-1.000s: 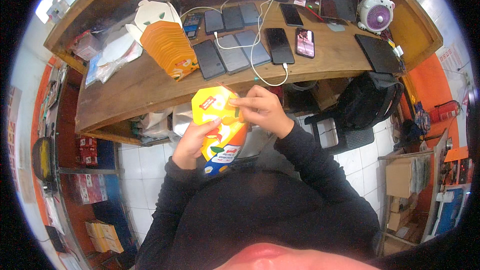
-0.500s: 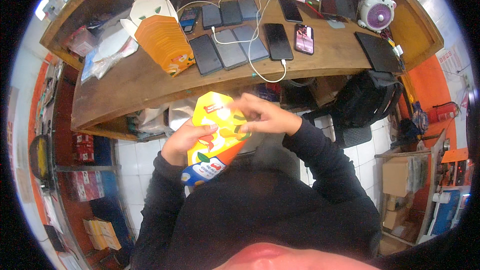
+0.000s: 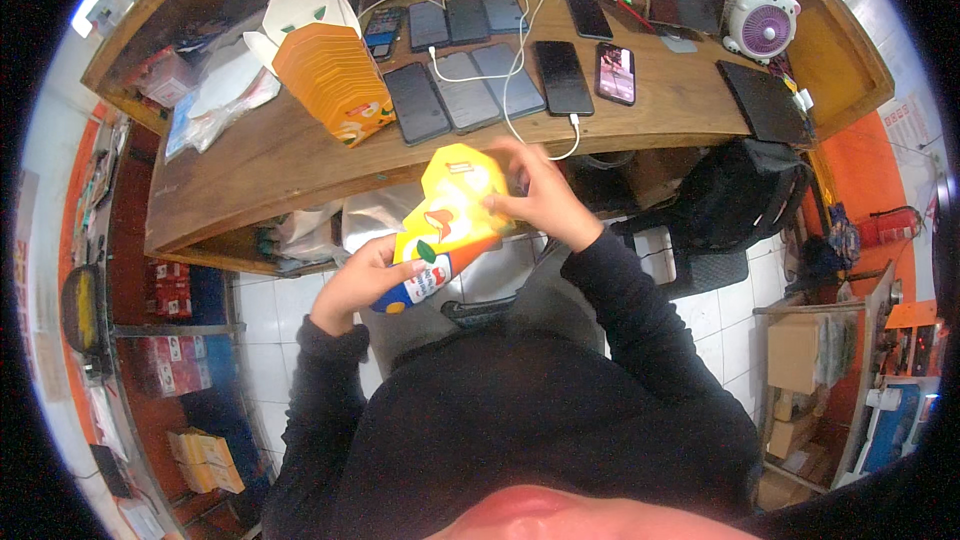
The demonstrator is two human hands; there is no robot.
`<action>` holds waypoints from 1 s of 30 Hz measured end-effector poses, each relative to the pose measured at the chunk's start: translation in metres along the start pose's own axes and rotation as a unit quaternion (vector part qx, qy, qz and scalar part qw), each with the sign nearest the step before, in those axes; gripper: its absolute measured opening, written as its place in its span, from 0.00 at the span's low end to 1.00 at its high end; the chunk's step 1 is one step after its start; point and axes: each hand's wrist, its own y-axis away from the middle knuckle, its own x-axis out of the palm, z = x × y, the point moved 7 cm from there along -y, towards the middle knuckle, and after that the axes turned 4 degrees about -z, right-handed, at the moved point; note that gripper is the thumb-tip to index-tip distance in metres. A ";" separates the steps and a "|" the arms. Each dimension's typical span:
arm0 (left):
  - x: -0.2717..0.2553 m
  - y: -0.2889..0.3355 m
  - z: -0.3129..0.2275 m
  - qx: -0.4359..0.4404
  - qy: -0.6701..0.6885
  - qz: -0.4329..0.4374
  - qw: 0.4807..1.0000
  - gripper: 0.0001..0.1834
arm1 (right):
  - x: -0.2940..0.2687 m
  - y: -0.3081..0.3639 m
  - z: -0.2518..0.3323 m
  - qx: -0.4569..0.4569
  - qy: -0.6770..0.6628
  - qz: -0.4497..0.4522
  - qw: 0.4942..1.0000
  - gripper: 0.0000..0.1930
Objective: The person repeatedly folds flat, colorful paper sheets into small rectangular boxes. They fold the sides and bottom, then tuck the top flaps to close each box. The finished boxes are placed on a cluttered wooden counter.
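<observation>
Between my hands, in front of the desk's edge, is a yellow, orange and blue printed cardboard food box [image 3: 455, 205], partly folded and tilted. My left hand [image 3: 365, 280] grips its lower blue end, thumb on the front face. With thumb and bent fingers my right hand [image 3: 545, 198] holds the box's upper right edge; some of those fingertips are blurred or hidden behind the card. On the desk at the left stands a tall nested stack of similar boxes [image 3: 330, 85], orange edges outward and white flaps at its far end.
Several phones [image 3: 470, 90] lie on the wooden desk [image 3: 240, 185], with white charging cables [image 3: 520, 60] across them. A small animal-shaped fan [image 3: 760, 25] and a black flat device [image 3: 765, 105] are at the right. A black backpack [image 3: 735, 195] sits below; shelves flank both sides.
The box has moved up toward the desk and slightly right. My left hand has slid to its lower end, and my right hand has moved up and right with the upper edge.
</observation>
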 end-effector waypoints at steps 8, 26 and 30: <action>0.010 -0.009 0.011 0.077 -0.039 -0.122 0.989 0.13 | 0.068 0.052 0.047 -0.161 0.072 -0.031 0.984 0.21; 0.014 -0.007 0.010 0.107 0.283 -0.116 0.946 0.24 | 0.046 0.047 0.040 -0.183 -0.144 0.018 0.972 0.06; 0.028 -0.015 0.021 0.078 0.262 -0.147 0.951 0.19 | 0.054 0.051 0.027 -0.091 -0.115 -0.030 0.989 0.04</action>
